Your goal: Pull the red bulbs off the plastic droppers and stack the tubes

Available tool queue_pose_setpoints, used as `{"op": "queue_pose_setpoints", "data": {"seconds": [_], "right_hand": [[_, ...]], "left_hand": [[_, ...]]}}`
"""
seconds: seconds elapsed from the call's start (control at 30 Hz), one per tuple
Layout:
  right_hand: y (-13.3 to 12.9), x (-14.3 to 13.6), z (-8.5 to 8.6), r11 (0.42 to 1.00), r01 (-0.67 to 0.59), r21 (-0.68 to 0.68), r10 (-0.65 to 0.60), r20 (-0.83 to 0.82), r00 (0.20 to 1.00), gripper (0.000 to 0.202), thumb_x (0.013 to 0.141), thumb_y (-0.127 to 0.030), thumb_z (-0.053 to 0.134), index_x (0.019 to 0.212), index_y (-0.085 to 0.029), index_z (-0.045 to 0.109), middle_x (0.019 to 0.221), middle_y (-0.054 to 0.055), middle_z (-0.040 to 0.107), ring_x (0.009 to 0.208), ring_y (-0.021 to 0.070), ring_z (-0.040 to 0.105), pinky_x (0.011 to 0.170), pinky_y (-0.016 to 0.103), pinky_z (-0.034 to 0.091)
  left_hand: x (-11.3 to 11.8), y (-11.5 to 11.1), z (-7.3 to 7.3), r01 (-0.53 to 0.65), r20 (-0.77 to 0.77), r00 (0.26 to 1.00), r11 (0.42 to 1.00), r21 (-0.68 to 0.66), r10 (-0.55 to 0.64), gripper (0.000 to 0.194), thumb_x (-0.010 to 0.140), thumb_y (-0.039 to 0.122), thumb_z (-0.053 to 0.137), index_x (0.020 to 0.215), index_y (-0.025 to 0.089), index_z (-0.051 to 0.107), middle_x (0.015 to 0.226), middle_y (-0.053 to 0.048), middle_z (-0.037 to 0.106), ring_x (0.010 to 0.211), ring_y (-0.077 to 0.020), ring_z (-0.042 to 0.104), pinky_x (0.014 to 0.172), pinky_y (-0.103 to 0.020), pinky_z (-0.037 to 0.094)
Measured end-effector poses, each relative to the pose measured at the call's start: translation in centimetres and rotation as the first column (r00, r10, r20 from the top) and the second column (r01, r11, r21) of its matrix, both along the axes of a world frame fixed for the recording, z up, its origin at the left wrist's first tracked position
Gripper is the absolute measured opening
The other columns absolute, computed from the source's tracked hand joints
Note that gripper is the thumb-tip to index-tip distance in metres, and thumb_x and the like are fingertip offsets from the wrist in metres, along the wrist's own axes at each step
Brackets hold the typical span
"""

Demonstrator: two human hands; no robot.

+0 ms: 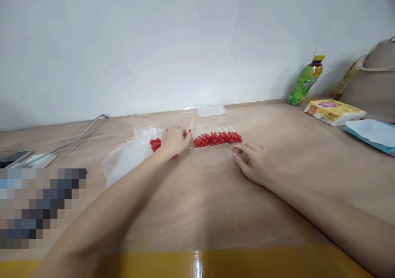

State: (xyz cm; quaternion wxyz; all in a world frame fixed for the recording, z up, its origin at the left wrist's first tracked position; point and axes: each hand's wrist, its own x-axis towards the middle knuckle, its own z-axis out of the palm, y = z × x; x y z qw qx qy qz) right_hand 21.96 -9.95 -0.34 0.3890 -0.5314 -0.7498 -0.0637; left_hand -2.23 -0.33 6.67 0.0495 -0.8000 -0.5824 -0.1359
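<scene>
Clear droppers with red bulbs lie side by side in the middle of the table, their red bulbs (217, 139) bunched in a band. Clear tubes (211, 160) point toward me, and more thin tubes (214, 128) point to the wall. My left hand (175, 141) is at the row's left end, pinching one dropper (191, 126) by its red part, pale tube upward. Beside that hand are loose red bulbs (155, 144), partly hidden. My right hand (254, 160) rests at the row's right end, thumb and fingers apart, fingertips at the outermost tubes.
Clear plastic bags (128, 156) lie on the left, another bag (212, 110) by the wall. A grey cable (83, 134) runs at far left. At right stand a green bottle (304, 84), a yellow tissue pack (335, 111), a blue-white packet (372, 134) and a beige bag (370, 88).
</scene>
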Motion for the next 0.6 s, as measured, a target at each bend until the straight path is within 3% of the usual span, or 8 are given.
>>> {"op": "queue_pose_setpoints", "data": {"seconds": [0.07,0.13,0.27,0.47,0.6], "right_hand": [[-0.1,0.0,0.1,0.998,-0.023,0.066,0.025,-0.03,0.999,0.023,0.082,-0.026,0.05,0.102,-0.019,0.058,0.088,0.006,0.061,0.081,0.019,0.059,0.074,0.036,0.04],[-0.1,-0.1,0.4,0.989,-0.054,0.138,0.062,-0.059,0.996,0.026,0.081,-0.025,0.051,0.106,-0.019,0.057,0.093,0.008,0.059,0.086,0.0201,0.058,0.076,0.036,0.043],[0.0,-1.0,1.2,0.968,-0.149,0.199,0.156,-0.016,0.988,0.035,0.08,-0.027,0.054,0.115,-0.019,0.053,0.105,0.011,0.056,0.098,0.0218,0.054,0.083,0.037,0.045],[-0.2,-3.2,1.4,0.94,-0.309,0.143,0.268,0.248,0.931,0.036,0.081,-0.039,0.055,0.112,-0.02,0.056,0.115,0.01,0.058,0.11,0.0244,0.05,0.096,0.046,0.033],[0.1,-4.1,1.1,0.937,-0.318,0.144,0.271,0.276,0.922,0.023,0.084,-0.034,0.053,0.1,-0.021,0.062,0.108,0.006,0.063,0.109,0.0216,0.051,0.1,0.045,0.026]], "left_hand": [[-1.6,-1.7,-0.1,0.091,-0.036,0.996,0.983,0.161,-0.087,0.029,0.084,0.036,0.041,0.075,0.017,0.061,0.086,-0.009,0.061,0.093,-0.0263,0.052,0.083,-0.041,0.033],[-3.3,-3.4,-0.6,0.244,-0.092,0.97,0.921,0.304,-0.226,0.025,0.083,0.036,0.046,0.075,0.017,0.059,0.082,-0.007,0.061,0.087,-0.0242,0.052,0.078,-0.039,0.034],[-5.1,-5.8,-2.3,0.448,-0.156,0.892,0.789,0.42,-0.423,0.016,0.081,0.031,0.051,0.076,0.017,0.058,0.083,-0.006,0.062,0.079,-0.0199,0.052,0.074,-0.036,0.035],[-4.2,-7.3,-3.5,0.543,-0.114,0.824,0.718,0.435,-0.555,0.009,0.08,0.025,0.055,0.077,0.017,0.056,0.082,-0.004,0.064,0.078,-0.0175,0.055,0.071,-0.033,0.037],[-3.9,-7.3,-4.0,0.562,-0.06,0.79,0.682,0.469,-0.61,0.006,0.079,0.023,0.058,0.078,0.017,0.055,0.081,-0.003,0.064,0.076,-0.0169,0.056,0.071,-0.033,0.039]]}}
